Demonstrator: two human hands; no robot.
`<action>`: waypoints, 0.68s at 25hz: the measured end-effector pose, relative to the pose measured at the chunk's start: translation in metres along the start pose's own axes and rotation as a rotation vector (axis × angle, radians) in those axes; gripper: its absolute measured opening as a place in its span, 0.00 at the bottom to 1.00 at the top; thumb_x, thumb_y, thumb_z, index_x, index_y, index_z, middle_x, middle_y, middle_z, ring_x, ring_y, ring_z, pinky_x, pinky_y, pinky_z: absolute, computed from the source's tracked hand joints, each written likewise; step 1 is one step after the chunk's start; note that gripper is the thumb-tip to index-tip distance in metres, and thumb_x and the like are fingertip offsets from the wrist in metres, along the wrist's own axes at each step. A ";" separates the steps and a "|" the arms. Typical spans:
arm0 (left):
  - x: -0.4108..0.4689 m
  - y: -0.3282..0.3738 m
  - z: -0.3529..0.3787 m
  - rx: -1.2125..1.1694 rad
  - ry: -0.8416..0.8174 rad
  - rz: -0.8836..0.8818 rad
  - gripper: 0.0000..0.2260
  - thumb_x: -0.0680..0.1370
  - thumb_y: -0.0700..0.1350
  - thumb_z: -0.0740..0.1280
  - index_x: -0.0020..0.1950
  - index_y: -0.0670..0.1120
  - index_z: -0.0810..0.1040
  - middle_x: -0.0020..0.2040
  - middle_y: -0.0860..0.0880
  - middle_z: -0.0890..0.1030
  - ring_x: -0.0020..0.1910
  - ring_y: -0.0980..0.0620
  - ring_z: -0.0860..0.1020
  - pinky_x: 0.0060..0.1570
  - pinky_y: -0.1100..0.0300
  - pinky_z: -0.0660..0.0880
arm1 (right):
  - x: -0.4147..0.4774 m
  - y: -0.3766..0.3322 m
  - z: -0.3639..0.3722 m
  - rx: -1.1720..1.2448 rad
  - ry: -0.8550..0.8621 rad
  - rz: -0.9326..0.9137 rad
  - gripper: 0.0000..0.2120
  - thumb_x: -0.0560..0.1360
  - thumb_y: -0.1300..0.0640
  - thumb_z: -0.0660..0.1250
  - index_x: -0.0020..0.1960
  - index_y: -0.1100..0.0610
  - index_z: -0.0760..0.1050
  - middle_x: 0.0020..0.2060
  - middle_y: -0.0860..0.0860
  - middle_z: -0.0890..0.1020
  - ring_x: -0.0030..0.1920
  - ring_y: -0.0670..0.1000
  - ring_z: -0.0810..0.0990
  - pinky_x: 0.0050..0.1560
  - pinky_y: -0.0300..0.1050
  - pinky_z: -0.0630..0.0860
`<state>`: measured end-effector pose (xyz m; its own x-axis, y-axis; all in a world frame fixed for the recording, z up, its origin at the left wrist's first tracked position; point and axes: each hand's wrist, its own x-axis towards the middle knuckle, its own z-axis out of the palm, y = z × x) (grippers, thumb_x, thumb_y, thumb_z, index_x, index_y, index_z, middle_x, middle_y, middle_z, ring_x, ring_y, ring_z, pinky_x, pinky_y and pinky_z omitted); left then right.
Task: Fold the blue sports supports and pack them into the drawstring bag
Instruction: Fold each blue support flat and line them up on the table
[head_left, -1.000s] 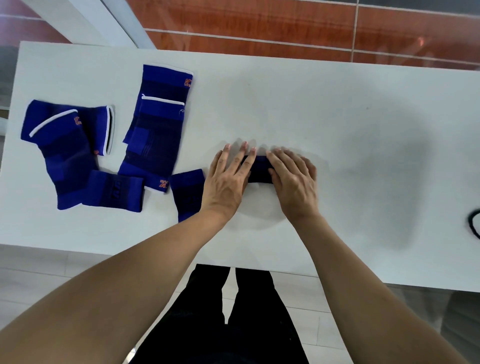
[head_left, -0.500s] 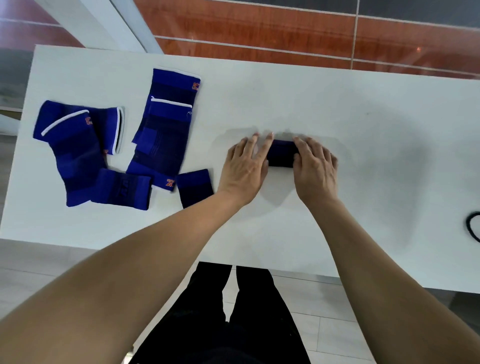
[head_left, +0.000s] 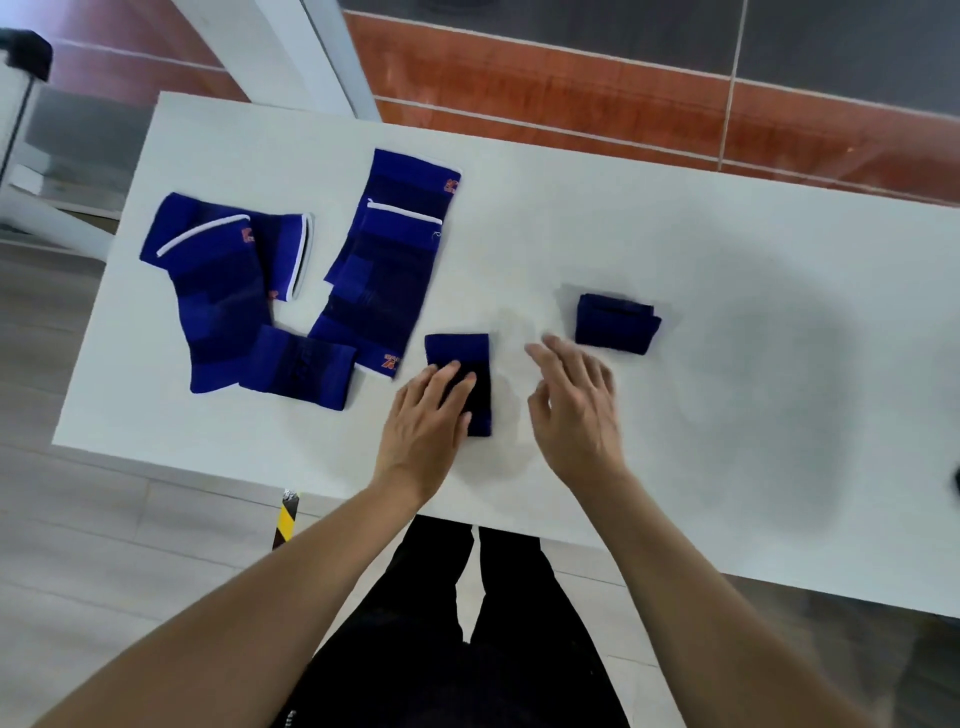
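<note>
A small folded blue support (head_left: 617, 323) lies alone on the white table (head_left: 753, 364), just beyond my right hand (head_left: 574, 402), which hovers open and blurred, touching nothing. My left hand (head_left: 426, 418) rests flat with its fingers on a small unfolded blue wrist support (head_left: 465, 364). Further left lie a long blue sleeve (head_left: 387, 260), an ankle-shaped support (head_left: 218, 280) over another with white trim (head_left: 285, 249), and a short band (head_left: 296, 366). The drawstring bag is only a dark sliver (head_left: 956, 483) at the right edge.
The table's near edge runs just in front of my legs. Beyond the far edge is a red and grey tiled floor (head_left: 571, 88). A white frame leg (head_left: 291, 47) stands behind the table's left end.
Both hands have left the folded support, which stays on the table. My left hand has moved left onto the small unfolded support; my right hand has drawn back towards me.
</note>
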<state>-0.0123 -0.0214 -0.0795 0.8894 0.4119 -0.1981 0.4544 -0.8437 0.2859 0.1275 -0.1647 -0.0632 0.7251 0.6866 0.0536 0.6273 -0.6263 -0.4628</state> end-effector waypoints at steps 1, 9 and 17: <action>0.009 0.005 -0.003 -0.011 -0.037 0.014 0.22 0.80 0.45 0.66 0.75 0.47 0.70 0.75 0.45 0.71 0.74 0.41 0.68 0.71 0.48 0.67 | -0.006 -0.007 0.005 0.002 -0.053 -0.045 0.22 0.75 0.65 0.63 0.68 0.57 0.75 0.68 0.54 0.77 0.67 0.54 0.74 0.67 0.50 0.68; 0.048 0.002 -0.036 -0.063 0.011 -0.022 0.21 0.80 0.40 0.63 0.73 0.46 0.71 0.74 0.45 0.71 0.71 0.44 0.69 0.69 0.50 0.67 | -0.003 -0.011 0.024 -0.109 -0.197 -0.006 0.21 0.76 0.62 0.65 0.68 0.56 0.77 0.69 0.51 0.78 0.71 0.53 0.73 0.69 0.51 0.65; 0.058 -0.083 -0.060 0.063 -0.163 -0.313 0.33 0.80 0.53 0.66 0.81 0.50 0.55 0.81 0.42 0.54 0.78 0.39 0.59 0.72 0.44 0.63 | 0.004 -0.008 0.020 -0.132 -0.194 0.105 0.22 0.77 0.62 0.64 0.71 0.56 0.74 0.71 0.52 0.76 0.73 0.53 0.71 0.72 0.51 0.62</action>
<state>0.0040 0.0933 -0.0590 0.6855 0.5981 -0.4151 0.6955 -0.7065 0.1306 0.1200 -0.1495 -0.0769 0.7280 0.6654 -0.1651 0.5926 -0.7318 -0.3364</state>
